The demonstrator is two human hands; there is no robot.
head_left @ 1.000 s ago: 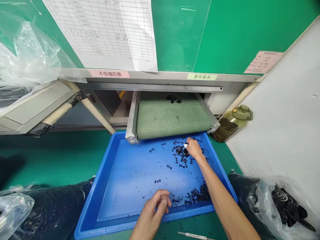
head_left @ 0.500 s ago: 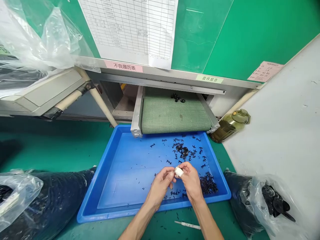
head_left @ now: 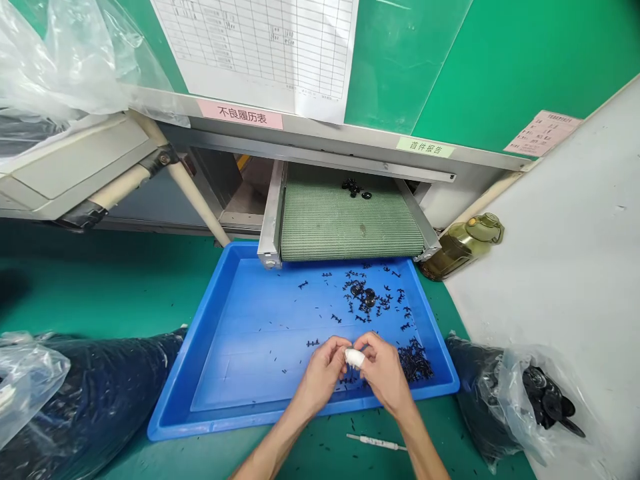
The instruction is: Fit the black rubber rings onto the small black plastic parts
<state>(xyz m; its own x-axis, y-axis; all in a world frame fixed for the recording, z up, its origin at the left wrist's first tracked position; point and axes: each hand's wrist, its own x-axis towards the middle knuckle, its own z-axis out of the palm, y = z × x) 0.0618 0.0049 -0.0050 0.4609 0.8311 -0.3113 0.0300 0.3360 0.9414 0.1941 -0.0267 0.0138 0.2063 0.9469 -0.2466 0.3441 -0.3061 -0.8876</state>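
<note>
Right hand [head_left: 386, 371]: withdrawn from blue tray's [head_left: 240, 367] far right, now beside left hand [head_left: 321, 371] above tray's near side. Fingers: bunched narrow; cannot tell whether holding anything. Black discs [head_left: 369, 297]: tray's far right.

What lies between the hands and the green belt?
In the head view, round black parts and small black pieces lie there in the blue tray.

We note tray [head_left: 235, 347] before conveyor [head_left: 345, 230]; loose parts [head_left: 415, 363] mostly in tray's right half. Bottle [head_left: 465, 245] right of conveyor. Left bag [head_left: 105, 400], right bag [head_left: 483, 400] flank tray.
</note>
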